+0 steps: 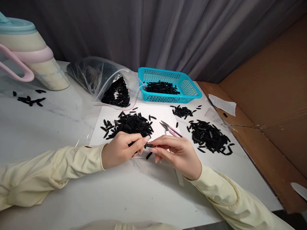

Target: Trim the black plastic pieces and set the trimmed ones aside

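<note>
In the head view my left hand (126, 145) and my right hand (176, 153) meet above the front of a white sheet (99, 129). Both are closed, pinching a small black strip (149, 145) between their fingertips. Part of the strip is hidden by the fingers. Just behind my left hand lies a heap of similar black strips (134, 123). Thread snips (171, 130) with pinkish handles rest behind my right hand, blades pointing to the back left. One loose black strip lies below the fingertips.
A blue perforated basket (195, 92) holding black strips stands at the back. Left of it lies an open clear zip bag (96, 72) with more strips. Another heap (211, 135) is on the right, beside a cardboard wall (271, 95). A large tumbler (35, 54) stands at left.
</note>
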The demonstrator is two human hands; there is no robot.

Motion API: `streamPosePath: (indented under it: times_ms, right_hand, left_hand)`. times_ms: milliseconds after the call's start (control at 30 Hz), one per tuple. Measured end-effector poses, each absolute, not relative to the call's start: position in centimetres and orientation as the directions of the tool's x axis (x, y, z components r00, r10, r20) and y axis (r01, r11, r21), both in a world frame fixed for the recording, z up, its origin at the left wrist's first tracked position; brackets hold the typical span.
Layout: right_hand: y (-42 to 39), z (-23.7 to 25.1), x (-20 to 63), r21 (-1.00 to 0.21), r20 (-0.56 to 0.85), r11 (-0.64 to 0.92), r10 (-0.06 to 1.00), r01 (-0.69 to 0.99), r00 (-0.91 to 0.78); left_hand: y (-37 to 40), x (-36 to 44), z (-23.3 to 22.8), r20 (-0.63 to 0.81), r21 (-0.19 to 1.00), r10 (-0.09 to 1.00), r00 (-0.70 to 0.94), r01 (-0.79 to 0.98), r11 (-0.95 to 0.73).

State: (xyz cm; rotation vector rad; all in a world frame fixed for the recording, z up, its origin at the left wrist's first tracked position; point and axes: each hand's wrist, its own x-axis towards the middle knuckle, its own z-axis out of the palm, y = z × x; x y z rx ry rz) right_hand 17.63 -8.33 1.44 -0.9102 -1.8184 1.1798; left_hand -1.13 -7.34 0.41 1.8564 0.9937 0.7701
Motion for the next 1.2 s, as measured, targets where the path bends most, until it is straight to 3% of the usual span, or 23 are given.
streamPosePath:
  times_ms: [1200]
  right_hand:
    - [-8.36, 1.18, 17.68, -0.950, 0.171, 0.266, 0.880, 0.161, -0.444]
  left_hand:
    - [-7.42, -1.17, 0.45, 0.124, 0.887, 0.855, 0.504, 0.331, -0.323]
